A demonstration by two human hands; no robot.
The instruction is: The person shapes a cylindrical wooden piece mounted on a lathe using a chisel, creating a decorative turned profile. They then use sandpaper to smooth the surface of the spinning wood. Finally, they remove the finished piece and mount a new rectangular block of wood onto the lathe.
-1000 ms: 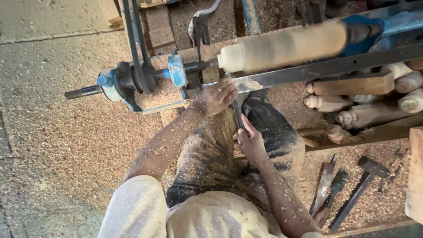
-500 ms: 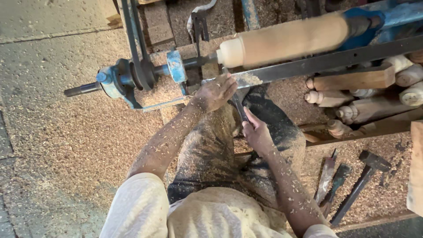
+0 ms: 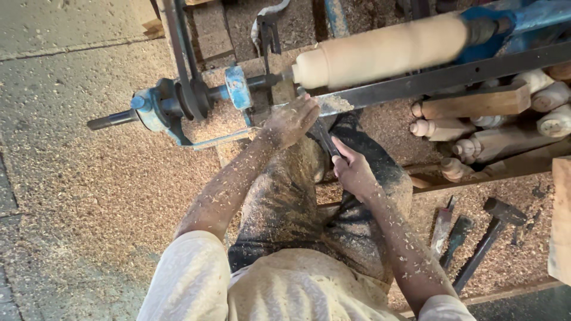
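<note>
Fingers of the left hand (image 3: 292,120) curl down over the front end of a dark turning tool (image 3: 324,138), pinning it against the long dark metal tool rest (image 3: 440,77) so that the edge stays steady at the work. Fingers of the right hand (image 3: 352,170) wrap closed around the tool's rear part, lower and nearer the body, where the grip gives leverage over the tip. The tool tip itself is hidden under the left hand. Just beyond the rest, a pale wooden cylinder (image 3: 380,50) lies horizontally in the lathe, its surface blurred, which suggests rotation. Its left end meets a dark spindle carrying a blue bearing block (image 3: 238,87) and a drive belt (image 3: 181,56). Sawdust (image 3: 101,178) covers the floor, both forearms and the person's dark trousers (image 3: 285,202). Finished turned wooden pieces (image 3: 476,139) lie stacked under the right end of the rest. A hammer (image 3: 488,235) and two chisels (image 3: 449,232) rest on the floor at the person's right, near the working hand.
</note>
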